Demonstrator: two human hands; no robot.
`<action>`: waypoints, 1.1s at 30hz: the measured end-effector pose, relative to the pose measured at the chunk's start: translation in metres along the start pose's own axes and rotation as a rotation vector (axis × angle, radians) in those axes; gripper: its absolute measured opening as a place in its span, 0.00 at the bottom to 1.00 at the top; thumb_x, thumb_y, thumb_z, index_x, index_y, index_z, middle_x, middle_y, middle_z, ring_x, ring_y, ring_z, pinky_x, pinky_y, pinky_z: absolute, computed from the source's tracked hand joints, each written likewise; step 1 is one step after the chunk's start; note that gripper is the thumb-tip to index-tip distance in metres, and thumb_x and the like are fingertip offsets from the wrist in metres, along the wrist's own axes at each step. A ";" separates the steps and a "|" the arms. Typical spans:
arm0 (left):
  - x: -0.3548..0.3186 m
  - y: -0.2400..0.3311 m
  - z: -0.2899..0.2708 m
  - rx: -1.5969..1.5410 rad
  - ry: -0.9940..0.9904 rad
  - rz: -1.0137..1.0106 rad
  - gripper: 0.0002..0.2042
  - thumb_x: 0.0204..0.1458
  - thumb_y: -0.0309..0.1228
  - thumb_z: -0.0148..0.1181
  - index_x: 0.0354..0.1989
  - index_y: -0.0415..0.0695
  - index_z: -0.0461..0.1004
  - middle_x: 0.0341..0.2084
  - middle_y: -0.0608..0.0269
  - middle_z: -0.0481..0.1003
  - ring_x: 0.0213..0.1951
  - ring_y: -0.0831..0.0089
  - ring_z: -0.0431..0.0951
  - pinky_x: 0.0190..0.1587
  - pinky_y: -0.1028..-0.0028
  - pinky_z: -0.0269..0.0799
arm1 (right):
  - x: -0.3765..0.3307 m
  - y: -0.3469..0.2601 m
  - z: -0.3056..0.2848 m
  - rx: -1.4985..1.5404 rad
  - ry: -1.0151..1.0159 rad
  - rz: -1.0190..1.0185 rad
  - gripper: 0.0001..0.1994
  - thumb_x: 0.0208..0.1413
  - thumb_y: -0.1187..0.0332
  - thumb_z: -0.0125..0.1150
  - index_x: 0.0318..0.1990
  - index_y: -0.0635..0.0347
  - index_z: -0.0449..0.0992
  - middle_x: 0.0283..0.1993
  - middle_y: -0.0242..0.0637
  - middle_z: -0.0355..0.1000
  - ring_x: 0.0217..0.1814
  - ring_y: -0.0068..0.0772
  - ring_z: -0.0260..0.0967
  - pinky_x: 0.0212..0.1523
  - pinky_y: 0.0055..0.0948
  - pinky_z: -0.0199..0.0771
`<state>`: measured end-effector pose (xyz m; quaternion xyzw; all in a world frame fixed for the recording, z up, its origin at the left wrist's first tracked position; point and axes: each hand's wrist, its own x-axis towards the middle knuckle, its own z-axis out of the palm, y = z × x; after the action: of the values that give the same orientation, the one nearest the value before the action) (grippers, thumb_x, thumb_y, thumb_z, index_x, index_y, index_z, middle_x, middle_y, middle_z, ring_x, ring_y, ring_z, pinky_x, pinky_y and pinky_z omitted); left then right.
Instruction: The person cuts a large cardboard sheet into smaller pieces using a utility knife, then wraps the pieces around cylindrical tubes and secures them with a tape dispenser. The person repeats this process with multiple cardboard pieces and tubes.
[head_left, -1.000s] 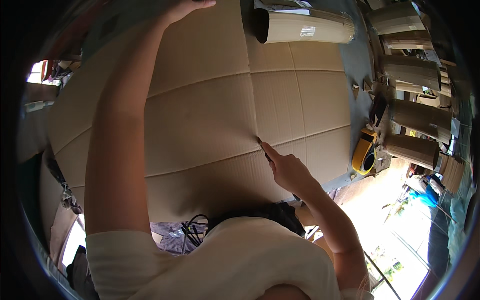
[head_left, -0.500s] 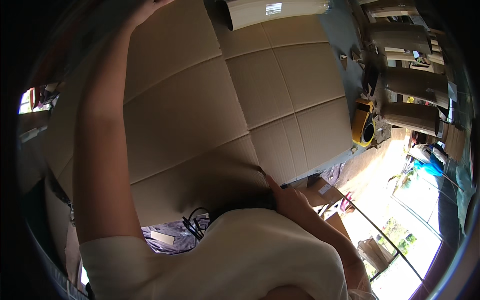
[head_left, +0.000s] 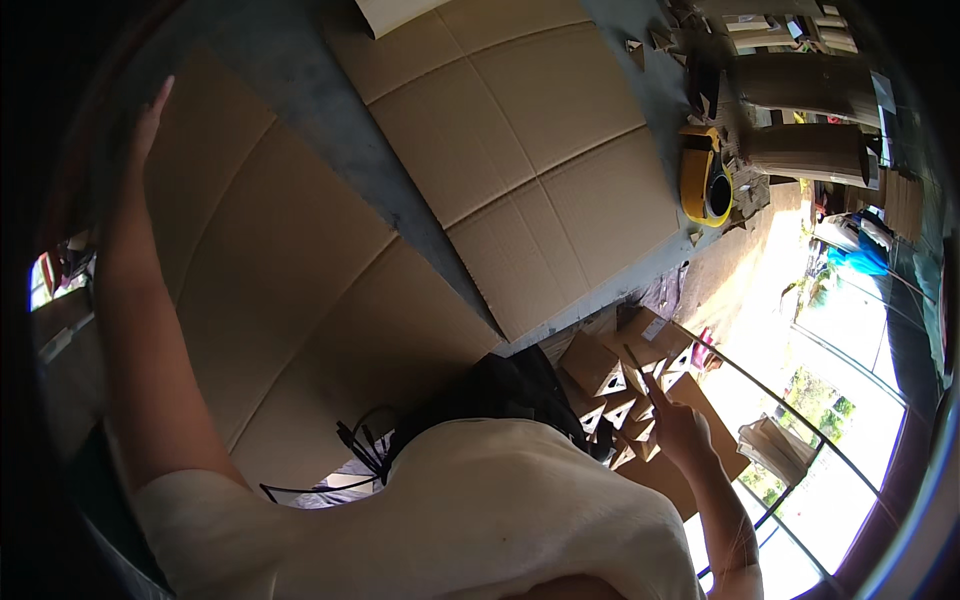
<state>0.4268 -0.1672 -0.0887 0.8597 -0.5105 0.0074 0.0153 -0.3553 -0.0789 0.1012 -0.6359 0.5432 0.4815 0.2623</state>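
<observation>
My left hand (head_left: pixel 150 125) is stretched out to the far left edge of a large brown cardboard sheet (head_left: pixel 290 250). One finger shows extended, and the hand seems to grip that edge. A second creased cardboard piece (head_left: pixel 545 150) lies to the right, with a strip of grey-blue table showing between the two. At the lower right, my right hand (head_left: pixel 682 432) is raised off the cardboard. It is closed around a thin, dark knife (head_left: pixel 634 362), whose tip points up and left.
A yellow and black tape dispenser (head_left: pixel 707 180) stands at the table's right edge. Stacked folded cardboard (head_left: pixel 810 150) is farther right. Small brown boxes (head_left: pixel 592 362) sit below the table edge near my right hand. Black cables (head_left: pixel 368 455) hang by my waist.
The left sheet has shifted left and turned, opening a gap from the right piece. My left hand moved left with it. My right hand lifted off the cardboard and moved right with the knife.
</observation>
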 end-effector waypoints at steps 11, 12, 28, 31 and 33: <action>-0.194 0.221 0.010 -0.445 0.003 0.201 0.37 0.43 0.48 0.60 0.60 0.48 0.52 0.60 0.49 0.48 0.62 0.50 0.45 0.60 0.51 0.41 | 0.175 -0.066 -0.101 0.156 1.326 -0.079 0.34 0.51 0.71 0.54 0.64 0.53 0.44 0.41 0.43 0.59 0.40 0.42 0.63 0.39 0.37 0.67; -0.220 0.259 -0.005 -0.344 -0.064 0.255 0.38 0.42 0.47 0.61 0.61 0.50 0.51 0.62 0.50 0.45 0.62 0.50 0.44 0.60 0.50 0.42 | 0.198 -0.057 -0.096 0.107 1.292 0.003 0.36 0.50 0.70 0.55 0.64 0.53 0.42 0.43 0.44 0.57 0.44 0.44 0.59 0.45 0.39 0.63; -0.366 0.454 0.004 -0.352 -0.175 0.500 0.30 0.40 0.37 0.58 0.56 0.50 0.61 0.57 0.46 0.50 0.58 0.45 0.51 0.49 0.41 0.55 | 0.301 0.016 -0.299 -0.072 1.163 0.160 0.34 0.52 0.59 0.53 0.64 0.51 0.43 0.54 0.46 0.55 0.53 0.48 0.55 0.52 0.42 0.59; -0.376 0.469 0.016 -0.309 -0.121 0.379 0.34 0.36 0.36 0.62 0.57 0.54 0.58 0.58 0.46 0.47 0.57 0.42 0.50 0.46 0.40 0.56 | 0.311 -0.022 -0.356 -0.084 0.773 0.110 0.33 0.50 0.52 0.53 0.60 0.58 0.51 0.60 0.47 0.49 0.61 0.46 0.46 0.58 0.42 0.52; -0.381 0.481 0.007 -0.281 -0.197 0.274 0.28 0.42 0.33 0.55 0.57 0.56 0.58 0.56 0.47 0.51 0.57 0.43 0.52 0.44 0.40 0.59 | 0.292 -0.076 -0.379 -0.066 1.036 -0.370 0.31 0.50 0.53 0.53 0.60 0.54 0.55 0.62 0.44 0.47 0.64 0.48 0.40 0.60 0.44 0.48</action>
<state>-0.1773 -0.0633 -0.0976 0.7684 -0.6175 -0.1457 0.0839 -0.1757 -0.5110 -0.0241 -0.8825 0.4649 0.0683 0.0209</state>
